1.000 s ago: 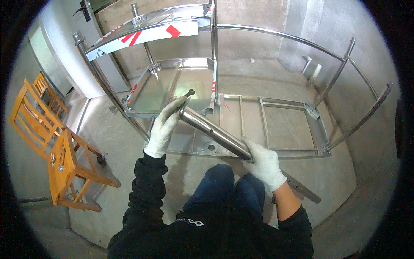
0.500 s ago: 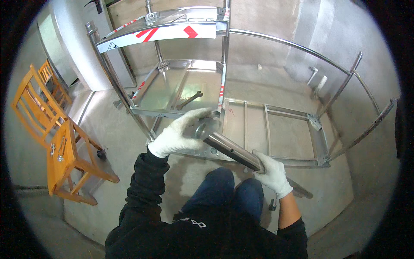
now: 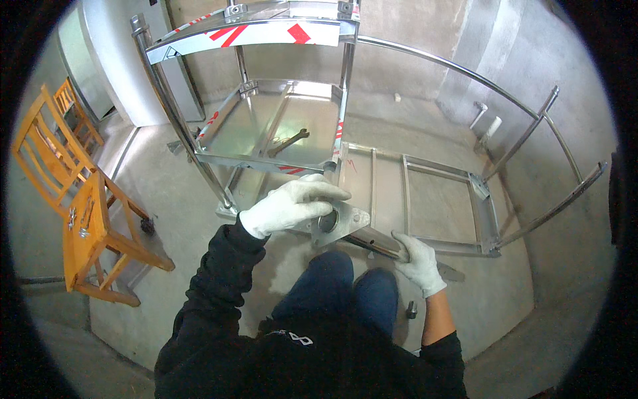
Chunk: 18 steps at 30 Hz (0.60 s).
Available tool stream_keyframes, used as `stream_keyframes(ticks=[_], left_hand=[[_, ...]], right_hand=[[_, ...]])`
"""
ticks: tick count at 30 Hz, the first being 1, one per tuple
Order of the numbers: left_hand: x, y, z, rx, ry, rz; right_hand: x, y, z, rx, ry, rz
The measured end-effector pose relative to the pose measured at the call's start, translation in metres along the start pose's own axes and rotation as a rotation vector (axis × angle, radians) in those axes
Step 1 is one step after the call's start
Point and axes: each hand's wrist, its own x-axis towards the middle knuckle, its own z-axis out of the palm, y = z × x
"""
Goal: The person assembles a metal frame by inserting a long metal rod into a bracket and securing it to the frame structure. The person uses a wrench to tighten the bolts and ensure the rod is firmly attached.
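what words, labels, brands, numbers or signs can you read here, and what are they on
No words or numbers are legible; only marks show:
Black top: white looped sign.
White strip: red bars, red block; dark mark too small to read.
Panel: red scrawl, too blurred to read.

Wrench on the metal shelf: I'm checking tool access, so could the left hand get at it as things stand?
Probably, after letting go: the left hand holds the metal plate, but nothing visible covers the wrench ahead of it.
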Motion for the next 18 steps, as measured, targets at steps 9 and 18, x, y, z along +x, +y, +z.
stream_keyframes(ticks=[9, 18], left_hand=[[-0.003, -0.005, 0.004, -0.451, -0.107, -0.319], [-0.006, -0.006, 0.005, -0.301, 0.489, -0.202]], right_hand=[[-0.001, 0.014, -0.005, -0.092, -0.034, -0.056], [-0.007, 0.009, -0.030, -0.080, 0.072, 0.044]])
